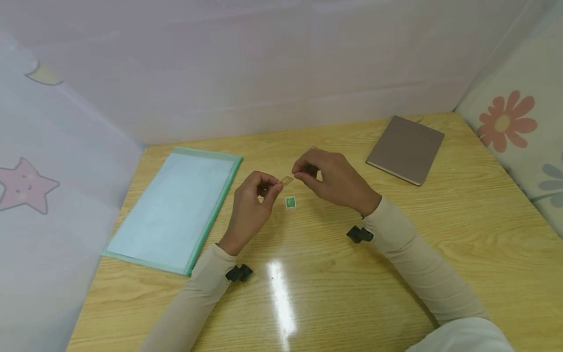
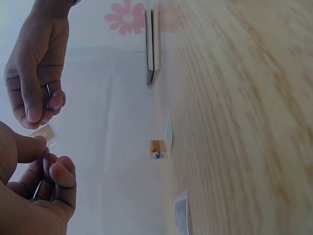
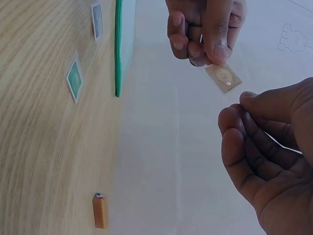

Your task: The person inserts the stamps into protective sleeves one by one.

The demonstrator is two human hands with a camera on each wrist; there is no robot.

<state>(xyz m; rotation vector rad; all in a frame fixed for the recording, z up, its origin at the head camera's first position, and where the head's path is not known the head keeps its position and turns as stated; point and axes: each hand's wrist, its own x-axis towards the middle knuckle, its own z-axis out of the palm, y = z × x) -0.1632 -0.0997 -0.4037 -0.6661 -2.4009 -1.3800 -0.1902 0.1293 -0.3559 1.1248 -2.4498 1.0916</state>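
Note:
My left hand (image 1: 253, 208) pinches a small tan stamp (image 1: 287, 180) between thumb and forefinger, above the table. Close to the stamp's far corner is my right hand (image 1: 338, 181), thumb and fingertips drawn together. A narrow gap parts those fingertips from the stamp (image 3: 225, 77) in the right wrist view, and nothing shows between them. Below the hands a green stamp (image 1: 290, 202) with a white border lies on the wood. A grey stamp (image 3: 97, 22) lies near it, hidden from the head view. Beyond the right hand is a small orange and blue piece (image 2: 157, 149), its kind unclear.
At left a clear folder (image 1: 176, 210) with a green edge lies flat, pale sheet inside. A brown notebook (image 1: 406, 149) lies at the back right. The wooden table (image 1: 343, 298) meets a pale cloth wall (image 1: 264, 73) behind, with printed cloth on both sides.

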